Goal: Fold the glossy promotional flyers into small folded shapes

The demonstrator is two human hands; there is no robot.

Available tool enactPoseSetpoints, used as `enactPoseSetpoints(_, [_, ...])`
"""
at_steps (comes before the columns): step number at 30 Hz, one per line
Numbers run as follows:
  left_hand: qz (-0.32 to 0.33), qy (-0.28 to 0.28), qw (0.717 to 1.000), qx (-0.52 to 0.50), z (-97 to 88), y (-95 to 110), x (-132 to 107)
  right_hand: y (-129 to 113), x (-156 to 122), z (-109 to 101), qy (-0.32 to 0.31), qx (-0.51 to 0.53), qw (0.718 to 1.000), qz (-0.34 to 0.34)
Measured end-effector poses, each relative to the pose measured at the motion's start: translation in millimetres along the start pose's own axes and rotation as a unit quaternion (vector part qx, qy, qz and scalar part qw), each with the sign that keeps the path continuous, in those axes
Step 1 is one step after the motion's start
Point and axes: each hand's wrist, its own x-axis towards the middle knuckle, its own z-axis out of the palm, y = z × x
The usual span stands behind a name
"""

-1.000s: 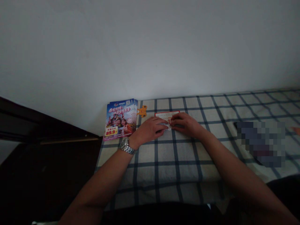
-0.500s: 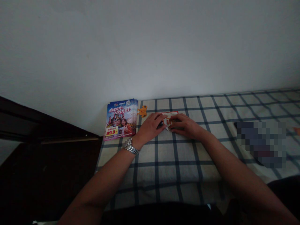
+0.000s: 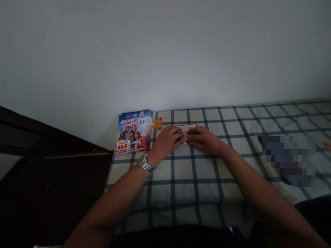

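Note:
A white leaflet with a red border (image 3: 186, 128) lies folded small on the checked sheet (image 3: 196, 172), close to the wall. My left hand (image 3: 167, 141), with a metal watch (image 3: 145, 162) on its wrist, presses down on the leaflet's left part, fingers curled over it. My right hand (image 3: 204, 139) lies on its right part with the fingers pressed together on the paper. Most of the leaflet is hidden under both hands.
A stack of colourful flyers (image 3: 133, 132) with a 89.9 price tag sits left of my hands at the sheet's corner. A small orange paper shape (image 3: 157, 123) lies beside it. A blurred dark object (image 3: 288, 159) rests at the right. Dark furniture (image 3: 38, 144) stands at the left.
Both hands slid away from me toward the wall over the leaflet, folding it smaller. Less of the red-bordered paper shows now than a second ago.

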Motion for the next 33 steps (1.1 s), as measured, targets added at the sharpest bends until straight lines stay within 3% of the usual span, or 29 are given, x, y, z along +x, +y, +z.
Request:
enactPoseSetpoints(11, [0.046,-0.069,0.996,0.023,-11.5,7.8,-2.4,-1.4,1.7,-4.4,0.012,-0.019,0.999,0.032])
enactPoseSetpoints(33, [0.036,-0.069,0.997,-0.005,-6.7,7.3,-5.2,4.4,0.5,1.2,0.027,-0.075,0.996,0.046])
